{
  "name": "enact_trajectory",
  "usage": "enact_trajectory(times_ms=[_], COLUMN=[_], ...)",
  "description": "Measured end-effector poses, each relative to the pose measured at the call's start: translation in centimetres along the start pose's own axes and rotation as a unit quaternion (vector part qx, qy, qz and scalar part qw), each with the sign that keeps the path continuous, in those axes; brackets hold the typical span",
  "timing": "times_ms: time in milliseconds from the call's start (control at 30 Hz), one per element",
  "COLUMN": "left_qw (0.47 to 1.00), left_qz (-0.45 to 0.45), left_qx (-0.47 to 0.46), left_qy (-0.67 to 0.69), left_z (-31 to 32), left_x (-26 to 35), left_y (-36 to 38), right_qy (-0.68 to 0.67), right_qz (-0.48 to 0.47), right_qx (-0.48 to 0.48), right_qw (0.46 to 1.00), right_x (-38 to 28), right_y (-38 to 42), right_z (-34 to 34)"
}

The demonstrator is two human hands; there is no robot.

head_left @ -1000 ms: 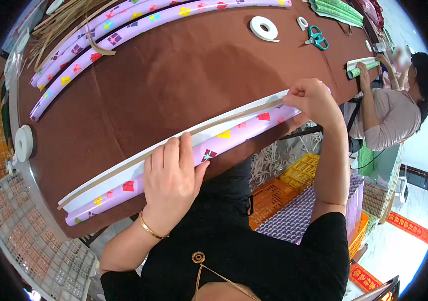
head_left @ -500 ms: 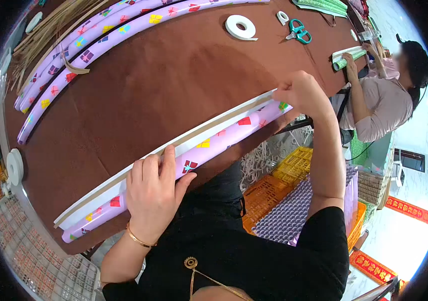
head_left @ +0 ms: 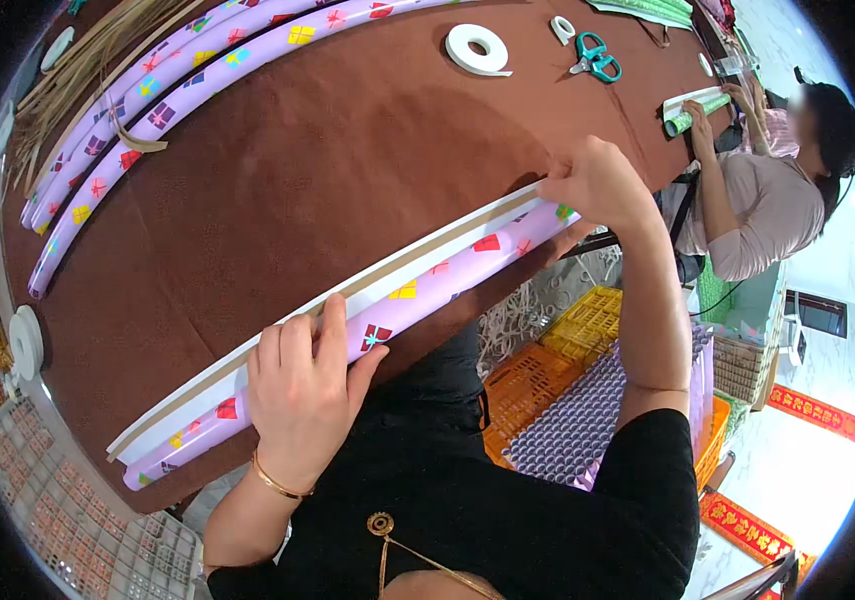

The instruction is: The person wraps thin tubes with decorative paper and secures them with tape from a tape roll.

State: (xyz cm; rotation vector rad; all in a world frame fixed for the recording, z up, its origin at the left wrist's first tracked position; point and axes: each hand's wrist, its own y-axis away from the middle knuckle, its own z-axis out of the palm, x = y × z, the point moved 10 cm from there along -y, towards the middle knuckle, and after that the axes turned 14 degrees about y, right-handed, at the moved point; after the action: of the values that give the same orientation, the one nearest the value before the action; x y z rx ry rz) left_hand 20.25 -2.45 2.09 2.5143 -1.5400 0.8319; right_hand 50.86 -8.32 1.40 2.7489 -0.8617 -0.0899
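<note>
A lilac roll of wrapping paper (head_left: 447, 277) printed with little gift boxes lies slantwise along the table's near edge. Its white loose edge (head_left: 182, 403) faces up, with a narrow tan strip (head_left: 407, 262) running lengthwise on it. My left hand (head_left: 302, 385) rests flat over the roll, fingers stretched across the white edge and thumb apart on the near side. At the far right end, my right hand (head_left: 597, 185) has its fingers pinched together at the end of the tan strip; the fingertips are partly hidden.
More lilac rolls (head_left: 177, 110) and loose tan strips (head_left: 97, 75) lie at the back left. White tape rolls (head_left: 460, 50) and teal-handled scissors (head_left: 598, 62) are at the back. A co-worker (head_left: 767, 200) sits at right holding a green roll (head_left: 682, 122). Orange crates (head_left: 532, 390) stand below.
The view has shifted very slightly. Both hands stay in nearly the same places on the roll, with no clear change in grip.
</note>
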Motion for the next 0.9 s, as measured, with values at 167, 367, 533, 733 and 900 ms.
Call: enact_trajectory(times_ms=[167, 367, 533, 733, 900], left_qw=[1.0, 0.999, 1.0, 1.0, 0.999], left_qz=[0.001, -0.015, -0.006, -0.022, -0.03], left_qx=[0.001, -0.003, 0.006, -0.012, -0.025], left_qy=[-0.002, 0.028, 0.002, 0.008, 0.015], left_z=[-0.1, 0.1, 0.1, 0.3, 0.4], left_x=[0.0, -0.1, 0.0, 0.0, -0.1], left_y=[0.0, 0.1, 0.1, 0.2, 0.2], right_qy=[0.035, 0.08, 0.103, 0.093, 0.124], right_qz=[0.03, 0.053, 0.096, 0.114, 0.126], right_qx=[0.017, 0.01, -0.018, -0.073, -0.102], right_qw=[0.999, 0.995, 0.99, 0.986, 0.979], right_x=[0.1, 1.4, 3.1, 4.1, 5.5], right_y=[0.1, -0.5, -1.0, -1.3, -2.3], right_z=[-0.2, -0.6, -0.6, -0.2, 0.6])
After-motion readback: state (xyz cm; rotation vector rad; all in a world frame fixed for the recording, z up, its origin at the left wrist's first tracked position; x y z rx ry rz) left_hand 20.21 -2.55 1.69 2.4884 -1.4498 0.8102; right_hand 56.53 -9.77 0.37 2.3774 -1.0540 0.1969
